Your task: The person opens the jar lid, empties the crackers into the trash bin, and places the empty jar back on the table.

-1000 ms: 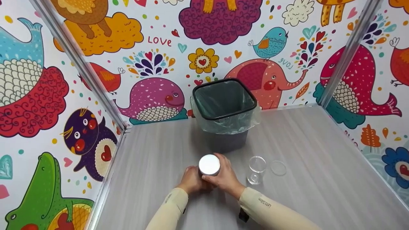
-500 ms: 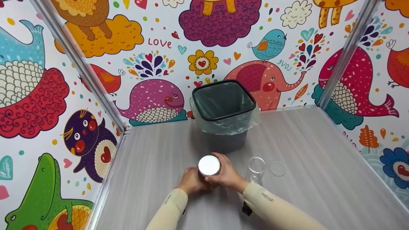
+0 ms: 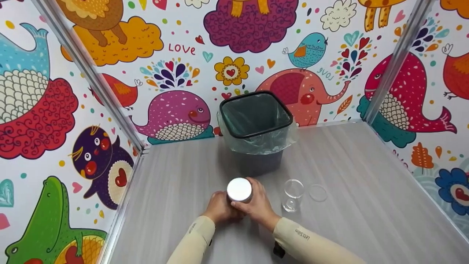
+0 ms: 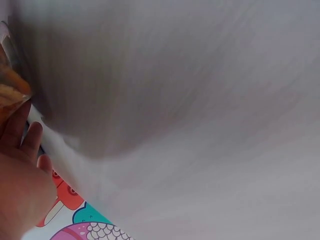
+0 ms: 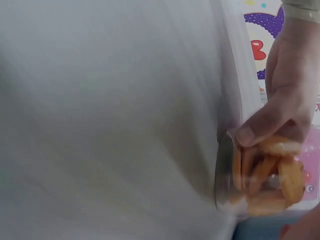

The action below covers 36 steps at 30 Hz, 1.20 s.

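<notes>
A clear jar [image 5: 270, 180] with a white lid [image 3: 239, 189] stands between both hands, over the table in front of the bin. Orange-brown, flat snack pieces fill it in the right wrist view. My left hand [image 3: 220, 208] holds the jar's body low down, its thumb along the side in the right wrist view. My right hand [image 3: 259, 202] grips round the lid's edge, thumb at the front and fingers behind. Just right of it stands a clear cup [image 3: 292, 201], upright, with a clear flat ring-like disc [image 3: 318, 193] lying beside it.
A dark grey bin [image 3: 258, 163] with a plastic liner [image 3: 249, 146] stands behind the hands, near the back wall. Printed cartoon walls [image 3: 179, 110] enclose the grey wood-grain table [image 3: 176, 172] on the back and both sides.
Half a second ago the right wrist swung right, overlapping the cup's base; now it is back left and the thumb sits further left on the lid. Left hand stays around the jar.
</notes>
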{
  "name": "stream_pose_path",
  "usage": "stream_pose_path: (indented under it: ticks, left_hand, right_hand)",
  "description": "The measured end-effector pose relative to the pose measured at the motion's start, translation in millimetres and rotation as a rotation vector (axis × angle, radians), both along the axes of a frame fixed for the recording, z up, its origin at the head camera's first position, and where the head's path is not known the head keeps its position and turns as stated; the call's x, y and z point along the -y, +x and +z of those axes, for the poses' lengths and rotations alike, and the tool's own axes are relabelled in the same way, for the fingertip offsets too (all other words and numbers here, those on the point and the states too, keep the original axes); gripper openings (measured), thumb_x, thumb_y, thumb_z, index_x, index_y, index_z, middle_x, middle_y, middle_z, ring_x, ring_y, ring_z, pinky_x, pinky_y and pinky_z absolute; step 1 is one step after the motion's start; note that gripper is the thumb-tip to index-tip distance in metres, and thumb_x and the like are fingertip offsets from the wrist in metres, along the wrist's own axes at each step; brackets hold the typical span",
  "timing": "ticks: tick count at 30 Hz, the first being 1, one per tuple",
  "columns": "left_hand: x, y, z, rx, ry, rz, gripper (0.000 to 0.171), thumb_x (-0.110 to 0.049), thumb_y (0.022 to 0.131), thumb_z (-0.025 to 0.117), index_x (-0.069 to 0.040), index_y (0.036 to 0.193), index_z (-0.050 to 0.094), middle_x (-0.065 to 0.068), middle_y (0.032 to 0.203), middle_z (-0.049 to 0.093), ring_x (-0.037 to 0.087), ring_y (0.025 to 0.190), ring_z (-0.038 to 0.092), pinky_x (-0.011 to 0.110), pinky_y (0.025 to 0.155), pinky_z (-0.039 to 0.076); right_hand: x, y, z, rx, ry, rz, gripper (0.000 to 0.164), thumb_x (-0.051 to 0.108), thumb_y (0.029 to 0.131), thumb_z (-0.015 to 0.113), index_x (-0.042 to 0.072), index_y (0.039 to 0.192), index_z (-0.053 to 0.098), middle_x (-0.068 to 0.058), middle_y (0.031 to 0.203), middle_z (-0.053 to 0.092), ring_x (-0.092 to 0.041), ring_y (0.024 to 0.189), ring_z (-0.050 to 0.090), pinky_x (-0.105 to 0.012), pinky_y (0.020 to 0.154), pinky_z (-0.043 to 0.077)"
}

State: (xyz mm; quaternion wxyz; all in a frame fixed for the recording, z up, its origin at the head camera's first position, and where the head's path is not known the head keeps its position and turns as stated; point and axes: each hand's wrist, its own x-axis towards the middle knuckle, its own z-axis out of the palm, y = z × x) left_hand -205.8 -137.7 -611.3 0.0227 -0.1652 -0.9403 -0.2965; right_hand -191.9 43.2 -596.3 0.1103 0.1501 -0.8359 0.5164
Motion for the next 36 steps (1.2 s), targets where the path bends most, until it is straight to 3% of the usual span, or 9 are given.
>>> stream_pose_path:
  ticks: [3,8,12,16,23,28,32,36]
  left_hand:
    - [-0.5,0.8,0.8,0.002,0.003,0.002,0.075,-0.047,0.055,0.091,-0.006,0.114,0.07,-0.001,0.1,0.073,0.022,0.094,0.064,0.046,0.1,0.042]
    - [-0.1,1.5,0.5,0.013,0.037,0.018,0.072,-0.041,0.052,0.094,-0.005,0.11,0.071,0.0,0.098,0.073,0.023,0.095,0.063,0.047,0.101,0.041]
    - [0.0,0.7,-1.7,-0.004,0.04,0.013,0.07,-0.042,0.052,0.094,-0.006,0.109,0.071,0.0,0.096,0.073,0.023,0.093,0.064,0.046,0.099,0.042]
    - [0.0,-0.4,-4.6,-0.01,0.034,0.012,0.072,-0.044,0.053,0.092,-0.007,0.111,0.07,0.0,0.096,0.073,0.023,0.093,0.064,0.046,0.097,0.044]
    - [2.1,-2.1,-1.6,-0.05,0.008,-0.036,0.075,-0.044,0.056,0.091,-0.002,0.113,0.069,0.003,0.101,0.074,0.019,0.094,0.065,0.047,0.1,0.04]
    - [2.7,-2.3,-1.1,-0.066,-0.006,-0.043,0.074,-0.042,0.058,0.09,0.001,0.114,0.069,0.006,0.102,0.074,0.02,0.096,0.066,0.046,0.1,0.04]
    - [1.2,-2.0,-2.0,-0.053,-0.022,-0.045,0.076,-0.045,0.059,0.09,0.0,0.116,0.068,0.004,0.102,0.074,0.019,0.096,0.066,0.045,0.101,0.039]
    - [0.3,-0.8,-0.9,-0.047,-0.036,-0.046,0.077,-0.047,0.06,0.09,-0.002,0.117,0.067,0.003,0.104,0.073,0.017,0.097,0.066,0.046,0.103,0.038]
  right_hand:
    - [-6.7,-9.1,1.9,-0.005,-0.022,0.078,0.091,0.04,0.065,0.092,0.001,0.136,0.05,-0.017,0.133,0.052,-0.036,0.123,0.047,-0.055,0.103,0.036]
    - [-18.0,-20.4,7.6,0.069,-0.072,0.236,0.09,0.029,0.063,0.093,0.002,0.138,0.052,-0.015,0.132,0.052,-0.035,0.122,0.047,-0.055,0.104,0.032]
    - [-22.2,-23.4,10.0,0.091,-0.056,0.281,0.092,0.027,0.063,0.093,0.002,0.14,0.05,-0.015,0.134,0.051,-0.035,0.123,0.046,-0.055,0.105,0.031]
    - [-21.5,-19.4,9.7,0.062,-0.033,0.249,0.095,0.032,0.064,0.092,0.003,0.142,0.047,-0.015,0.135,0.05,-0.035,0.124,0.045,-0.055,0.105,0.032]
    - [-7.1,0.4,1.4,0.003,-0.005,0.075,0.102,0.044,0.067,0.091,0.003,0.145,0.041,-0.019,0.14,0.046,-0.036,0.128,0.043,-0.055,0.105,0.034]
    - [2.7,3.1,1.2,0.016,-0.001,-0.004,0.103,0.046,0.066,0.091,0.003,0.145,0.041,-0.02,0.14,0.045,-0.037,0.128,0.044,-0.053,0.104,0.036]
    - [2.4,-1.7,1.6,0.028,-0.008,0.007,0.098,0.043,0.066,0.091,0.004,0.143,0.044,-0.018,0.137,0.047,-0.035,0.125,0.046,-0.052,0.103,0.038]
    - [-3.4,-9.3,3.3,0.035,-0.015,0.089,0.094,0.04,0.067,0.091,0.004,0.141,0.045,-0.016,0.135,0.049,-0.034,0.124,0.046,-0.053,0.102,0.037]
